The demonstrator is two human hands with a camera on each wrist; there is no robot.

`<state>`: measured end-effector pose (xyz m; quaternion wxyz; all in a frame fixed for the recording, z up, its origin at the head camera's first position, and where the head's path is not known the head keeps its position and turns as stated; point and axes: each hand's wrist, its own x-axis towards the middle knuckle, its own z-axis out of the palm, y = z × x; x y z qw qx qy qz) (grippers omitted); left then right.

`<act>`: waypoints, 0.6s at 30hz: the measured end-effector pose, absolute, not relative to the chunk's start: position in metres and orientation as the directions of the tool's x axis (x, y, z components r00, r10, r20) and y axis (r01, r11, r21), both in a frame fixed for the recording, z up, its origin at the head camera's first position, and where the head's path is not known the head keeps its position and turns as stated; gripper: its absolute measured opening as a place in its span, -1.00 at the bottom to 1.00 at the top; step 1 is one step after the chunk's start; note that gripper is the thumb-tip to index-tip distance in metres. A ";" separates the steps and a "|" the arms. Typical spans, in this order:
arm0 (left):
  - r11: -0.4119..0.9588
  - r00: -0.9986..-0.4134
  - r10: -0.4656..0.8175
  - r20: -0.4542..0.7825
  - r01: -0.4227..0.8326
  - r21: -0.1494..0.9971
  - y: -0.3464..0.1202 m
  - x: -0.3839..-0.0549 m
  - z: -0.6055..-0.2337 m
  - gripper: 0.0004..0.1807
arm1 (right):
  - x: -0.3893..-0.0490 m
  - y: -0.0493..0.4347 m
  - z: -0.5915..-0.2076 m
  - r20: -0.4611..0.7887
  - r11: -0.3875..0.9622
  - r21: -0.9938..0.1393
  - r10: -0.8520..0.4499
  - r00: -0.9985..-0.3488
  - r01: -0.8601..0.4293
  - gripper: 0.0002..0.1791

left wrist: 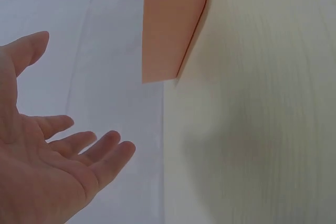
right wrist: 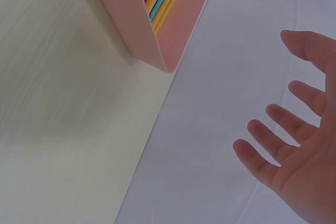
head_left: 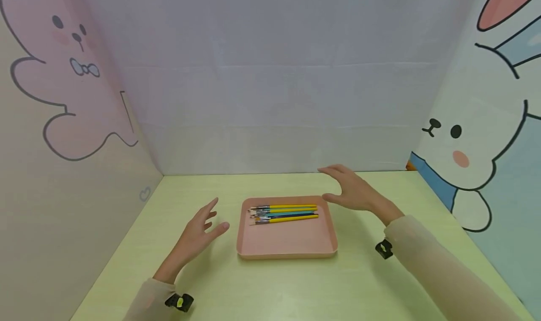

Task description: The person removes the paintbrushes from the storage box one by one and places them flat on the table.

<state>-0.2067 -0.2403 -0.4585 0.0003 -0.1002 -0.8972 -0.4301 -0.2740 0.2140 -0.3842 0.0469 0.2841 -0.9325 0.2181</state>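
A shallow pink tray (head_left: 283,243) lies on the table, and several paintbrushes (head_left: 287,219) with yellow, teal and dark blue handles rest side by side in its far half, bristles to the left. My left hand (head_left: 195,236) hovers left of the tray, thumb and fingers spread apart, holding nothing. Beyond the tray's far right corner is my right hand (head_left: 352,189), fingers extended and thumb near the rim, also holding nothing. The right wrist view catches the brush handles (right wrist: 167,1) inside the tray's corner; the left wrist view has only the tray's outer wall (left wrist: 173,24).
A pale yellow-green table (head_left: 279,288) carries the tray. White fabric (head_left: 270,100) stands behind its far edge. Side panels with cartoon animals, a bear (head_left: 80,119) on the left and a rabbit (head_left: 477,147) on the right, flank the table.
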 end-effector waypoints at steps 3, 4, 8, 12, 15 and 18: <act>0.580 -0.983 0.180 0.036 0.136 0.803 -0.232 -0.205 -0.462 0.00 | -0.279 0.206 -0.385 0.201 0.723 -0.404 -0.527 -0.825 -0.560 -0.25; 0.569 -0.983 0.183 0.022 0.123 0.813 -0.230 -0.205 -0.463 0.01 | -0.280 0.203 -0.386 0.198 0.717 -0.411 -0.532 -0.823 -0.562 -0.26; 0.522 -0.981 0.193 -0.024 0.082 0.849 -0.219 -0.203 -0.470 0.03 | -0.283 0.191 -0.387 0.178 0.698 -0.430 -0.556 -0.812 -0.572 -0.30; 0.487 -0.978 0.202 -0.059 0.049 0.872 -0.211 -0.201 -0.474 0.07 | -0.286 0.179 -0.392 0.143 0.683 -0.458 -0.575 -0.806 -0.569 -0.34; 0.465 -0.976 0.200 -0.085 0.018 0.885 -0.205 -0.199 -0.475 0.09 | -0.289 0.172 -0.396 0.118 0.673 -0.483 -0.585 -0.803 -0.561 -0.35; 0.437 -0.974 0.201 -0.106 -0.008 0.899 -0.200 -0.197 -0.475 0.11 | -0.292 0.166 -0.400 0.104 0.660 -0.506 -0.593 -0.798 -0.556 -0.37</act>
